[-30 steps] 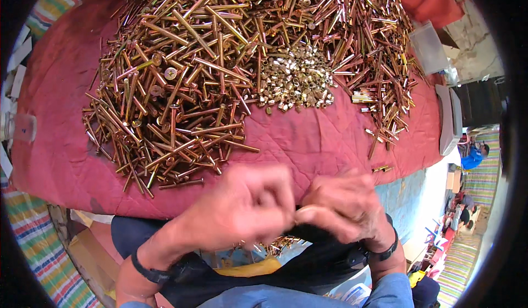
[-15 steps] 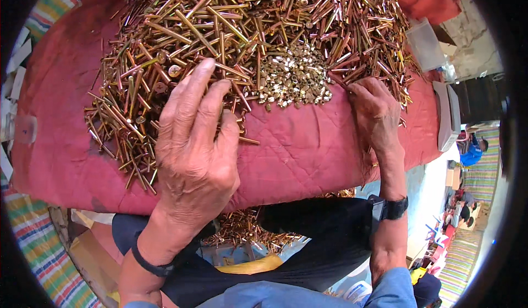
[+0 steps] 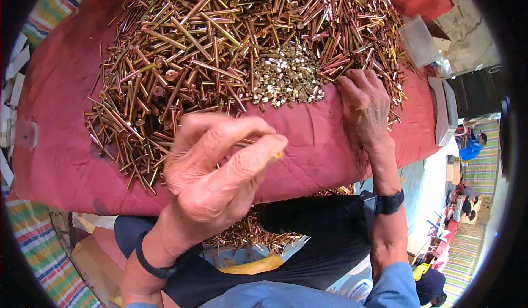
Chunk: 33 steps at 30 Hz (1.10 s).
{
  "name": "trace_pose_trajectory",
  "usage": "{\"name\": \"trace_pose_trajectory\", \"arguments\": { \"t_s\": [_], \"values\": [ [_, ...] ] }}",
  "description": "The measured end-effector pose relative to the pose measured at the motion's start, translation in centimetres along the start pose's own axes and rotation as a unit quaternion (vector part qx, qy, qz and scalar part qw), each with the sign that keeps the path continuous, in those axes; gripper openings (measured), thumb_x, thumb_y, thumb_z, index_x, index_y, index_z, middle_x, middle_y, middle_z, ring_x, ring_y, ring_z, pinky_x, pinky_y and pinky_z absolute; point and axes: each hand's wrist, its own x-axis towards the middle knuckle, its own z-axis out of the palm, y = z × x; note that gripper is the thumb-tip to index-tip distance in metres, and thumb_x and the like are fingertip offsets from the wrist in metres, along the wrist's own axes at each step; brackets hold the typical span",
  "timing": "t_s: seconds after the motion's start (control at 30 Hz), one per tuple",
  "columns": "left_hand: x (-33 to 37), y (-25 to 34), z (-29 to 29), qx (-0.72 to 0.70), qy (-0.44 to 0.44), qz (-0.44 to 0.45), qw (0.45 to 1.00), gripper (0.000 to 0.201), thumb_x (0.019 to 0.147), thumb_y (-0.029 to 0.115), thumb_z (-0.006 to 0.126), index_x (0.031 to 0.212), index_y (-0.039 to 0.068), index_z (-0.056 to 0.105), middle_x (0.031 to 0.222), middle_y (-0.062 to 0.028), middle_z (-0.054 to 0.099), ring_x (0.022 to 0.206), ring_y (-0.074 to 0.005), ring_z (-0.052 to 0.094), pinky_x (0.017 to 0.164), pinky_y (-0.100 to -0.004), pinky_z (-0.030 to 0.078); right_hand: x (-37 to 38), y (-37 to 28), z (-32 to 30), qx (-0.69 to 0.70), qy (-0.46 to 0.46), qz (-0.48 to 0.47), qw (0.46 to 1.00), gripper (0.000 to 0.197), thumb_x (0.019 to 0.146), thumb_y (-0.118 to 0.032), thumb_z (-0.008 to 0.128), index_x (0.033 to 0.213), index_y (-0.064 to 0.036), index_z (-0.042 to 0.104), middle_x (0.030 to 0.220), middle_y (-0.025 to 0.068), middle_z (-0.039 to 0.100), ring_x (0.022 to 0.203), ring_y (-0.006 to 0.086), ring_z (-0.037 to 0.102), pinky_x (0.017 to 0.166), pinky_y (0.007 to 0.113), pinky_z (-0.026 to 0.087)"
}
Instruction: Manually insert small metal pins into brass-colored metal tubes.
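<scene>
A heap of long bronze-coloured screws (image 3: 181,38) with flat, cross-slotted heads covers the far part of a red padded cloth (image 3: 308,143). At its near edge lies a small mound of short, shiny, hollow metal pieces (image 3: 289,77). My left hand (image 3: 220,162) is above the cloth, left of centre, fingers curled and pinched together. A thin metal shaft like a screw's shows between them, with a yellowish bit at the fingertips. My right hand (image 3: 364,107) rests on the cloth beside the small pieces, fingers bent under and touching the screws' edge. Its fingertips are hidden.
More screws (image 3: 250,233) lie below the cloth's near edge, between my knees. A clear plastic container (image 3: 421,41) and a grey-white flat device (image 3: 443,110) stand at the right. Cardboard boxes (image 3: 99,261) are at lower left. Another person in blue (image 3: 471,147) appears far right.
My left hand has gone from spread fingers over the screws to a curled pinch, nearer me and slightly right. My right hand has shifted slightly, its fingers curled further under.
</scene>
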Motion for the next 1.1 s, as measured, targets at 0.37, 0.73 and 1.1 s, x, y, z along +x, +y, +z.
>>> {"name": "trace_pose_trajectory", "arguments": {
  "t_s": [0.37, 0.73, 1.1],
  "values": [
    [-2.6, 0.0, 2.1, -0.022, -0.185, -0.099, 0.977, 0.023, 0.076, -0.010, 0.068, 0.096, 0.000, 0.063, 0.088, -0.0145, 0.066, 0.076, -0.0311, 0.068, 0.065, -0.0374, 0.055, -0.3, -0.1, -1.4, 0.024, -0.031, -0.024, 0.999, 0.026, 0.075, -0.003, 0.069, 0.101, -0.0077, 0.069, 0.096, 0.0048, 0.065, 0.091, 0.0281, 0.061, 0.076, 0.040, 0.052],
    [-2.5, 0.5, 2.7, -0.245, -0.095, -0.244, 0.933, 0.012, 0.086, -0.005, 0.070, 0.096, -0.004, 0.065, 0.084, -0.0138, 0.069, 0.070, -0.0211, 0.069, 0.061, -0.0290, 0.055, -1.2, -0.2, -1.8, 0.124, -0.034, -0.031, 0.991, 0.033, 0.081, 0.001, 0.072, 0.114, -0.0030, 0.067, 0.106, 0.0082, 0.071, 0.096, 0.0266, 0.068, 0.084, 0.038, 0.054],
    [-1.4, 1.1, 2.5, -0.480, -0.055, -0.467, 0.740, 0.021, 0.092, -0.002, 0.068, 0.111, -0.010, 0.068, 0.087, -0.0148, 0.071, 0.071, -0.0186, 0.071, 0.058, -0.0272, 0.059, -1.5, -7.4, -5.2, 0.774, 0.036, 0.349, 0.527, 0.037, 0.089, 0.005, 0.071, 0.125, 0.0057, 0.061, 0.110, 0.0170, 0.070, 0.100, 0.0286, 0.071, 0.089, 0.043, 0.061]
  ]
}}
